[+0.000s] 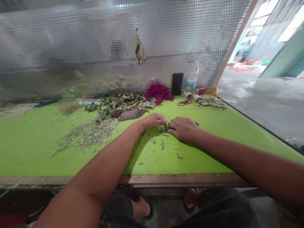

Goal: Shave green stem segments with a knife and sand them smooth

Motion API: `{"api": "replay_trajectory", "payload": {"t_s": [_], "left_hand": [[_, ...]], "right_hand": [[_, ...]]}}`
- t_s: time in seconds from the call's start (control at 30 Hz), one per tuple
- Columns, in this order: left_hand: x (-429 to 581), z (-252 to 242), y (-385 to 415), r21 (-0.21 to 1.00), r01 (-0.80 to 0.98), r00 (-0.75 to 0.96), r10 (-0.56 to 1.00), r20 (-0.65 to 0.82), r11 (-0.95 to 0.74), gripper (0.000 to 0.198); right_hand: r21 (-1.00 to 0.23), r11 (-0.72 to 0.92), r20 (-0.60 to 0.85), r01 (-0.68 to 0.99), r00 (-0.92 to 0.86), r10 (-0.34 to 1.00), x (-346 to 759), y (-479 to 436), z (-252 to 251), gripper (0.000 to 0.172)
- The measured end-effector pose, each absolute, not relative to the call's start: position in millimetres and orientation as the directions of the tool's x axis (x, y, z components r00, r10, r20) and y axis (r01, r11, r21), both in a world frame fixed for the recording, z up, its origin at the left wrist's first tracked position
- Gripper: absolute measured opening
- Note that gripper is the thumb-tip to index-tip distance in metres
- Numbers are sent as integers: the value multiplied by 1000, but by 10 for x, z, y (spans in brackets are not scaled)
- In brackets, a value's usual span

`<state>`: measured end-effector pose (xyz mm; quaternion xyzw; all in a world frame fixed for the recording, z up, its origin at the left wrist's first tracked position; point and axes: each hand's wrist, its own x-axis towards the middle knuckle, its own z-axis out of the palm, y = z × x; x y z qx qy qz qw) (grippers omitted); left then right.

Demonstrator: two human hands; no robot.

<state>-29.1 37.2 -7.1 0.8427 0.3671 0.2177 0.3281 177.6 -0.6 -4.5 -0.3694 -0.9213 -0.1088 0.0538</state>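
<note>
a: what are the hands doing?
b: the left hand (153, 121) is curling its fingers onto a small leaf roll (162, 127) mid-table. the right hand (184, 128) is closing over a blue-handled tool (170, 128) that is touching the roll.
a: anything nearby?
b: leaf trimmings (87, 134) are lying left on the green table (35, 148), and magenta string (158, 91) is sitting farther back.

Daylight enters from the windows (266, 12) at upper right, which are blown out to white. The green worktop (35, 148) is brightly, evenly lit; a soft shadow lies beneath the left hand (152, 121) and its forearm. The perforated screen (71, 41) carries hazy glare along its top. Below the worktop is dim. Wide-angle distortion bows the worktop's edge and stretches the forearms; corners are soft.
</note>
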Motion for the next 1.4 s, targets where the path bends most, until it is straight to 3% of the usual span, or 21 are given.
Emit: {"api": "replay_trajectory", "payload": {"t_s": [0.3,0.57,1.17,1.4], "left_hand": [[-280,-68,367,703,503,612,781,120,-502,44],[-245,-70,361,660,532,598,787,152,-531,48],[-257,-114,386,657,534,598,787,152,-532,48],[-261,-99,357,617,571,575,800,170,-541,49]], "right_hand": [[176,717,160,675,-738,656,1787,-9,-49,35],[86,626,314,775,-618,721,1805,-77,-20,33],[193,710,143,677,-735,663,1741,-48,-58,34],[182,712,175,678,-735,656,1770,-67,-59,35]]}}
